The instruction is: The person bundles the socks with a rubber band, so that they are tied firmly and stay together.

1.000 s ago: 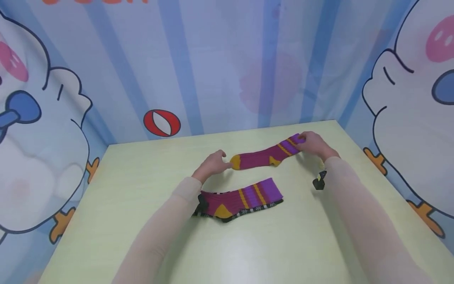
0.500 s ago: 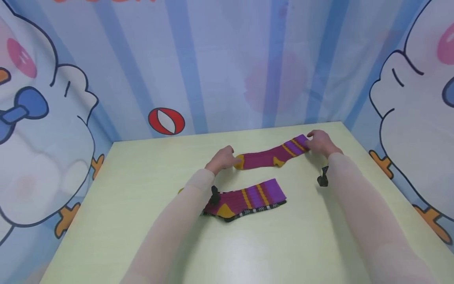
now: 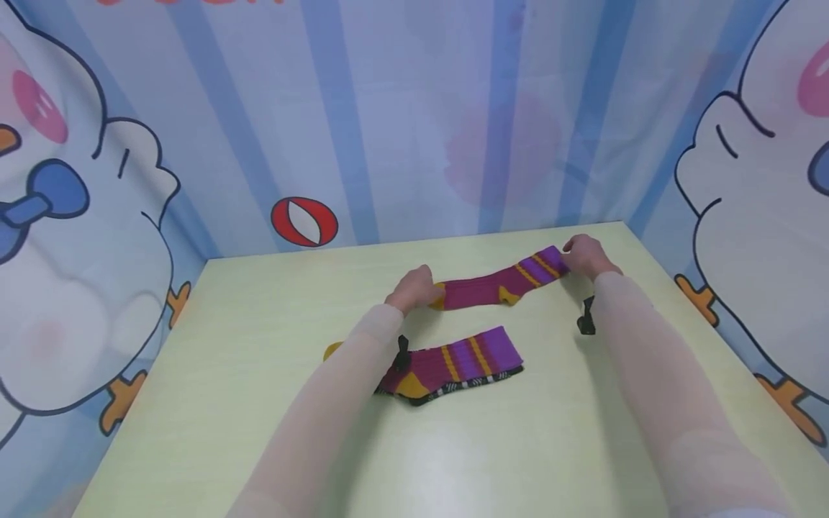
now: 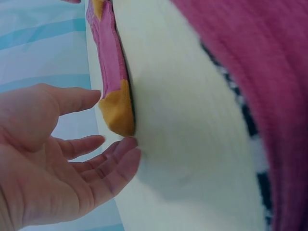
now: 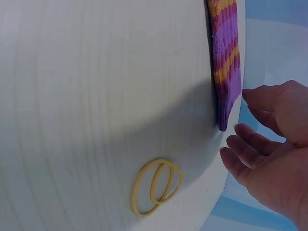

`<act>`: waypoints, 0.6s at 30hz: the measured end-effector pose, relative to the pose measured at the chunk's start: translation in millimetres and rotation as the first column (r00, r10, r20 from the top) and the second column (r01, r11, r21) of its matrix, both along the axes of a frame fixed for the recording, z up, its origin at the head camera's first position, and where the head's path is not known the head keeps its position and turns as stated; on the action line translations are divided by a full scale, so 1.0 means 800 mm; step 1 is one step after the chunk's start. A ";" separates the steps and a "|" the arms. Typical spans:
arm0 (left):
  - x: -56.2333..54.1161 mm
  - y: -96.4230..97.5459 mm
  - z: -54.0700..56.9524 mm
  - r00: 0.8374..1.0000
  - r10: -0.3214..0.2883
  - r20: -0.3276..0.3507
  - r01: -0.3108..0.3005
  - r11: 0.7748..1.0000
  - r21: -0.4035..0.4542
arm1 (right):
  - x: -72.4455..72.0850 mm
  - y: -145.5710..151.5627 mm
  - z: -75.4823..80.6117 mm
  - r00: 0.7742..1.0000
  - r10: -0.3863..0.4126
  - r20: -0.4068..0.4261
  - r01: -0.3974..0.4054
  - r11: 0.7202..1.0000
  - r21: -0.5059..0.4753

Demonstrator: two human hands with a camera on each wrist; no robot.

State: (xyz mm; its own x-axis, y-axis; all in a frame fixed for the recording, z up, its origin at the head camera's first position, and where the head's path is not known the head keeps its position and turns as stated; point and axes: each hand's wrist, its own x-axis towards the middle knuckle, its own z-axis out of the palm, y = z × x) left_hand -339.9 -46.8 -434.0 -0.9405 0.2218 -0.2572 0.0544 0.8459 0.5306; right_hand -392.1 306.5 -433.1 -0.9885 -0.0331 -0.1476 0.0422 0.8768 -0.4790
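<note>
A maroon sock (image 3: 476,291) with a mustard toe and heel and a purple striped cuff lies flat near the table's far side. At its toe is my left hand (image 3: 414,289). The left wrist view shows the thumb (image 4: 79,100) right at the mustard toe (image 4: 118,113), with the other fingers spread loosely by its tip. My right hand (image 3: 588,257) is at the cuff end, thumb and fingers apart around the purple cuff (image 5: 230,91). Nearer me, a matching sock (image 3: 466,360) lies over a black-and-white patterned one (image 3: 453,387), partly hidden by my left sleeve.
Yellow rubber bands (image 5: 156,187) lie on the pale table (image 3: 453,460) close to my right wrist. A printed blue-striped backdrop (image 3: 414,129) rises behind the table, with cartoon birds on both sides. A small black device (image 3: 586,316) hangs at my right wrist.
My left hand has shifted right, closer over the sock's toe. My right hand, which overlapped the cuff earlier, is now at its outer end. The head view has turned slightly left.
</note>
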 end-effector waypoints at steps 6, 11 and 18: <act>-0.008 0.009 0.002 0.999 0.023 0.049 -0.020 0.999 -0.048 | -0.003 -0.002 -0.008 1.000 0.028 -0.010 -0.027 0.999 0.034; -0.009 0.013 0.004 0.999 0.015 0.040 -0.011 0.997 -0.077 | -0.006 0.000 -0.015 0.998 0.056 -0.017 -0.054 0.993 0.106; -0.009 0.013 0.006 0.999 0.011 0.050 -0.005 0.994 -0.111 | -0.007 0.000 -0.015 1.000 0.011 0.000 -0.011 0.997 0.078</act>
State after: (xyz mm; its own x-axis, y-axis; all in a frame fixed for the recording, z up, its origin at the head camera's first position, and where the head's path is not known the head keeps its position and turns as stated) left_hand -346.8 -36.1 -429.5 -0.9272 0.1816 -0.3275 0.0226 0.9001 0.4351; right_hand -397.8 306.2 -445.3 -0.9883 -0.0321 -0.1494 0.0322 0.9120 -0.4088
